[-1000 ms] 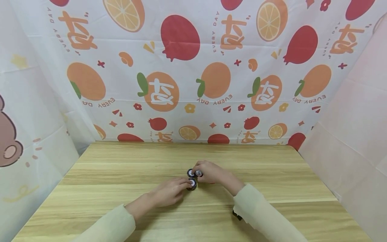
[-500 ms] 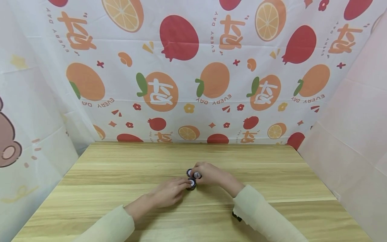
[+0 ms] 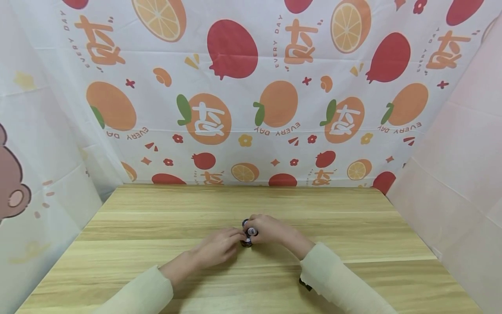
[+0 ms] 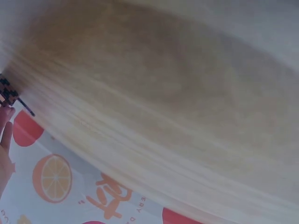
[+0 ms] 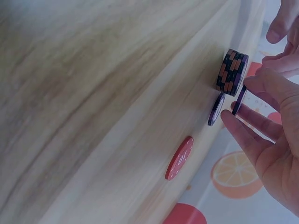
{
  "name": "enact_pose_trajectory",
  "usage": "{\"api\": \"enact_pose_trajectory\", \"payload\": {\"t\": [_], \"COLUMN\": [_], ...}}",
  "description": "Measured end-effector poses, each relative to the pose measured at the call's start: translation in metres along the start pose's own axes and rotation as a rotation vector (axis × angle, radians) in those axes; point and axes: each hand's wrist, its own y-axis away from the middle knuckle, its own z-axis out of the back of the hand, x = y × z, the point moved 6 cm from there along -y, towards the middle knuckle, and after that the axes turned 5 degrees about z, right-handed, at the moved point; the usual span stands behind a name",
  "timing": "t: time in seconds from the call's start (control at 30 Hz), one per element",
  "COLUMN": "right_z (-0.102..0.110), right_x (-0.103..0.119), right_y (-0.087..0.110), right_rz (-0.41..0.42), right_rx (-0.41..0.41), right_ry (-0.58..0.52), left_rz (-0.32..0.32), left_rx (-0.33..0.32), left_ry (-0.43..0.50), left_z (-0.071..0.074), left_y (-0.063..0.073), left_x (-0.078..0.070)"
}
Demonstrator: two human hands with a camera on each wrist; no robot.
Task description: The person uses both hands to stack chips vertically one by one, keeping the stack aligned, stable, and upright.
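Observation:
Thumb and fingers of my right hand (image 3: 272, 230) pinch a dark poker chip (image 5: 239, 100) by its edge, tilted beside the top of the stack. That stack of poker chips (image 5: 231, 73), black with orange edge marks, stands on the table; in the head view the held chip partly covers it. My left hand (image 3: 217, 248) reaches in from the left, its fingertips right at the top of the stack and curling round nothing that shows. A single dark chip (image 5: 216, 109) lies next to the stack, and a red chip (image 5: 180, 157) lies farther off, hidden in the head view.
The wooden table (image 3: 176, 205) carries a small black object (image 3: 305, 284) partly under the right sleeve. A fruit-print curtain (image 3: 243, 109) hangs along the back edge, with pale curtains (image 3: 455, 174) at both sides.
My right hand has shifted slightly left and nearer, bringing the pinched chip from beside the stack to overlap it in the head view. The left fingertips have drawn back a little.

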Motion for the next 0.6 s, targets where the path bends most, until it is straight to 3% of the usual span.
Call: {"api": "enact_pose_trajectory", "payload": {"t": [0.17, 0.6], "right_z": [0.0009, -0.0045], "right_x": [0.0048, 0.0077], "right_y": [-0.0006, -0.0038], "right_rz": [0.018, -0.055], "right_rx": [-0.003, 0.000], "right_ry": [-0.006, -0.067], "left_rz": [0.009, -0.019], "left_rx": [-0.018, -0.061], "left_ry": [-0.010, -0.023], "left_z": [0.0010, 0.0042], "left_y": [0.0004, 0.0014], "left_x": [0.0014, 0.0015]}}
